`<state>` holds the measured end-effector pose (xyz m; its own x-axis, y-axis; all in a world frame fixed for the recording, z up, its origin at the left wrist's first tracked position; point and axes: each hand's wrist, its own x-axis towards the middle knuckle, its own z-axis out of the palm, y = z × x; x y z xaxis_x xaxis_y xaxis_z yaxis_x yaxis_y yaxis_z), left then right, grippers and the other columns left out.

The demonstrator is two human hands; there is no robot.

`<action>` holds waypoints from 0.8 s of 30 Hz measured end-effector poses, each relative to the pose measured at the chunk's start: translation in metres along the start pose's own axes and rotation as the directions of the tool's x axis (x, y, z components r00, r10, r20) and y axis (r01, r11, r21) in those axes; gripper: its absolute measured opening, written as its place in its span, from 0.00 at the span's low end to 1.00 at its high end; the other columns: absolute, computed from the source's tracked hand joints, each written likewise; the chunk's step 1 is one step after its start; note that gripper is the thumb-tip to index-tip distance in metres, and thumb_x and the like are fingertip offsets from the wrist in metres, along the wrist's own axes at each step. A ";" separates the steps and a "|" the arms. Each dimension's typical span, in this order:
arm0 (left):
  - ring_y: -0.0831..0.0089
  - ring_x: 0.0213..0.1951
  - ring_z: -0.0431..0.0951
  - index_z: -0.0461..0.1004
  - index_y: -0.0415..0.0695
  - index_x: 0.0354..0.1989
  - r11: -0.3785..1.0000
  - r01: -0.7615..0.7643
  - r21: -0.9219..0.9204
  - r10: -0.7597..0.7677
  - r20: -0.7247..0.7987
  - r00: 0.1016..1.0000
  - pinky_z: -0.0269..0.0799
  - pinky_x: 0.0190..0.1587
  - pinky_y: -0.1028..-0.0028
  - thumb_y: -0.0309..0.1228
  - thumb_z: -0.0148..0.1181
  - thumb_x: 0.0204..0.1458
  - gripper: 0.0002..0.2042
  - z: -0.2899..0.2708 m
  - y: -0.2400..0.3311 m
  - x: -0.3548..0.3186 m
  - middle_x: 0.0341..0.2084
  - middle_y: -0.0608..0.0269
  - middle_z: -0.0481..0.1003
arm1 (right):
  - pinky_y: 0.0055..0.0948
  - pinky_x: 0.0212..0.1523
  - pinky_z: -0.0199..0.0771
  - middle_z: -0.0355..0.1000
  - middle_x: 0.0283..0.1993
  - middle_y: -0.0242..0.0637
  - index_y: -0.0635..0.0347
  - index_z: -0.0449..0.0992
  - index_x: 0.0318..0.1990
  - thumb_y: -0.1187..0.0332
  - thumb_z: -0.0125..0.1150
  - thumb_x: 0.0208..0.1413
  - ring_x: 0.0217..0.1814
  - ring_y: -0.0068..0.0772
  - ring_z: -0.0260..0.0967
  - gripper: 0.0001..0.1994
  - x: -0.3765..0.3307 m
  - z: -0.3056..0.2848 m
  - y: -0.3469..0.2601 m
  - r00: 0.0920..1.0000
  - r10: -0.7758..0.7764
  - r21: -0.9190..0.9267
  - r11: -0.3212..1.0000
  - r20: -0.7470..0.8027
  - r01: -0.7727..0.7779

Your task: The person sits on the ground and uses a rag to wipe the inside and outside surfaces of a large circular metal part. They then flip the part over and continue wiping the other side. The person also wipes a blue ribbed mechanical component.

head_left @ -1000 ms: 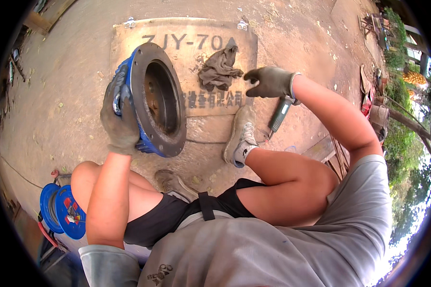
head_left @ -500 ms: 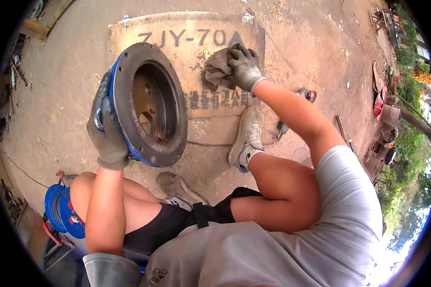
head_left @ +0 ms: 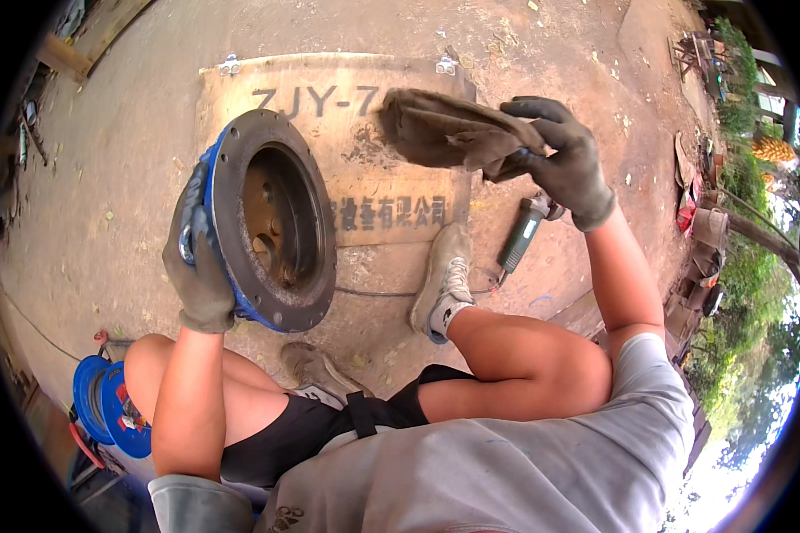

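Rusty metal ring (head_left: 271, 222) stands on edge, gripped by the left hand (head_left: 203, 266). The right hand (head_left: 564, 160), off to its side, clamps a dirty rag (head_left: 453, 133) not yet touching it; the wiping looks undone.

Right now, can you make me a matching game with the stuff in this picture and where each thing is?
Things:
1. rag
2. flange
3. grinder
4. reel

Places:
A. lying on the ground by the shoe
B. held in the left hand
C. beside the left thigh
D. held up in the right hand

Pairs: 1-D, 2-B, 3-A, 4-C
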<state>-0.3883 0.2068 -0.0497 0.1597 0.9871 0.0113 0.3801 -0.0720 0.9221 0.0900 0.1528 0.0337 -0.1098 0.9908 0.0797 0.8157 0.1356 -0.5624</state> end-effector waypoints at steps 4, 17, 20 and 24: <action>0.56 0.65 0.77 0.73 0.29 0.67 1.000 -0.009 -0.001 0.009 -0.001 1.000 0.66 0.71 0.62 0.28 0.49 0.69 0.22 0.002 -0.001 0.003 0.64 0.42 0.77 | 0.32 0.51 0.88 0.81 0.57 0.43 0.68 0.84 0.54 0.76 0.76 0.56 0.55 0.37 0.83 0.17 -0.005 -0.028 -0.022 0.951 0.309 0.491 0.828 -0.001 -0.269; 0.52 0.66 0.77 0.74 0.31 0.67 0.999 -0.049 0.009 0.049 0.006 0.999 0.65 0.73 0.59 0.29 0.52 0.67 0.22 0.001 -0.002 0.002 0.63 0.41 0.78 | 0.37 0.61 0.80 0.82 0.55 0.44 0.69 0.79 0.58 0.62 0.58 0.74 0.56 0.39 0.81 0.18 -0.008 -0.056 0.007 0.878 0.106 0.143 0.989 -0.467 -0.044; 0.51 0.66 0.77 0.74 0.32 0.67 0.995 -0.094 0.026 0.094 -0.004 0.996 0.65 0.73 0.59 0.29 0.52 0.67 0.22 0.001 -0.001 0.005 0.63 0.41 0.78 | 0.34 0.54 0.79 0.85 0.41 0.41 0.66 0.87 0.48 0.50 0.65 0.71 0.48 0.32 0.80 0.23 0.004 -0.055 0.058 0.727 0.682 0.165 0.728 -0.078 -0.665; 0.44 0.67 0.76 0.75 0.33 0.66 0.979 -0.179 0.102 0.183 -0.030 0.983 0.64 0.74 0.55 0.28 0.54 0.65 0.22 -0.006 -0.004 0.004 0.64 0.39 0.77 | 0.27 0.41 0.83 0.84 0.39 0.39 0.67 0.86 0.50 0.42 0.62 0.71 0.36 0.28 0.81 0.30 0.031 -0.169 0.030 0.751 0.660 0.325 0.705 0.026 -0.631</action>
<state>-0.3943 0.2122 -0.0515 0.1987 0.9612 0.1913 0.4364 -0.2616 0.8609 0.2066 0.1866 0.1582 0.4413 0.8334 -0.3328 0.4594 -0.5284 -0.7140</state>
